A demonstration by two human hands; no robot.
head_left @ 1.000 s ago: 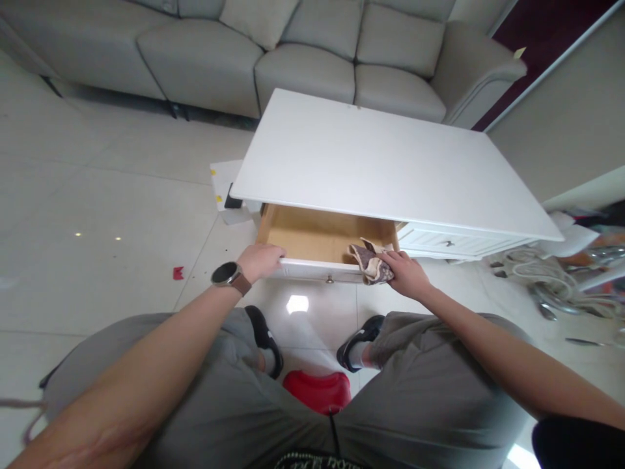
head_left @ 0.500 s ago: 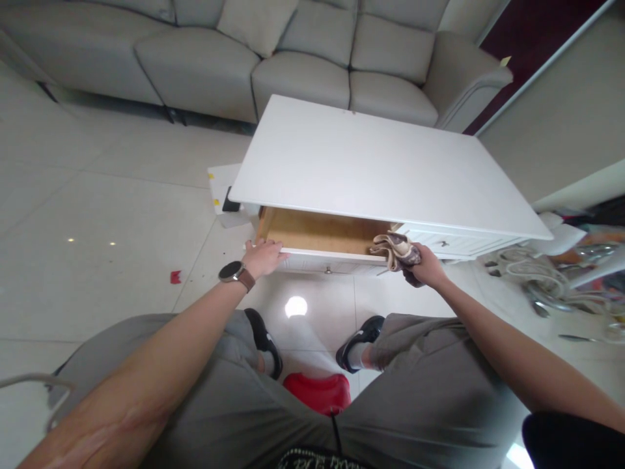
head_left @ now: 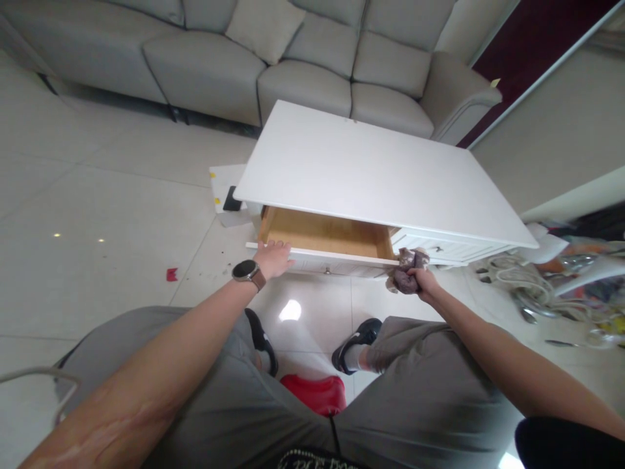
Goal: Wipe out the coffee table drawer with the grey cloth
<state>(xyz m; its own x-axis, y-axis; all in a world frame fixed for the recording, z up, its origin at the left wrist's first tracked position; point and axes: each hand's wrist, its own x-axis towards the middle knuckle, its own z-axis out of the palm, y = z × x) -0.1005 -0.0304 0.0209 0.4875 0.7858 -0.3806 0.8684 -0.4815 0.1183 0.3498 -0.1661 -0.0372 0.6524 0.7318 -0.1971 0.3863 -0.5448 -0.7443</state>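
Note:
A white coffee table (head_left: 381, 172) stands before me with its left drawer (head_left: 325, 236) pulled partway out, bare wood showing inside. My left hand (head_left: 274, 258), a watch on its wrist, is hooked over the top edge of the drawer front, near its left end. At the drawer's right end, my right hand (head_left: 424, 284) is closed around a bunched brown and cream cloth (head_left: 409, 270). Part of the cloth lies against the corner of the drawer front. The right drawer (head_left: 449, 251) of the table is closed.
Behind the table runs a grey sofa (head_left: 303, 94). Cables and metal items (head_left: 532, 280) lie on the floor at right. A white board (head_left: 227, 176) with a black object (head_left: 232, 198) is left of the table. A red stool (head_left: 315, 393) is below me.
My right hand has moved the cloth slightly right and down, to the drawer front's right end, and the cloth's folds have shifted. My left hand still holds the drawer edge, slightly further right.

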